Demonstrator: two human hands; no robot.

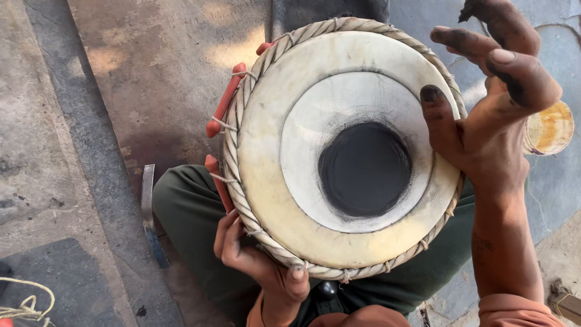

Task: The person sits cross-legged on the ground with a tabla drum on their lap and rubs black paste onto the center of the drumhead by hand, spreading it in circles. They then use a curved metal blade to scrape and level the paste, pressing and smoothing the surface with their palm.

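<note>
A round hand drum [272,157] rests on my lap, its pale skin head facing up with a black circular patch [365,169] near the middle and a braided rope rim. Orange-red wooden pegs [225,100] sit under the straps on its left side. My left hand [257,257] grips the drum's lower left edge from beneath, thumb on the rim. My right hand [493,91] hovers over the drum's right side, fingers spread and blackened, with the thumb tip touching the skin beside the black patch.
A metal blade tool [149,209] lies on the concrete floor to the left. A small round tin with yellowish contents [552,128] sits at the right. Pale cord [24,306] coils at the bottom left corner.
</note>
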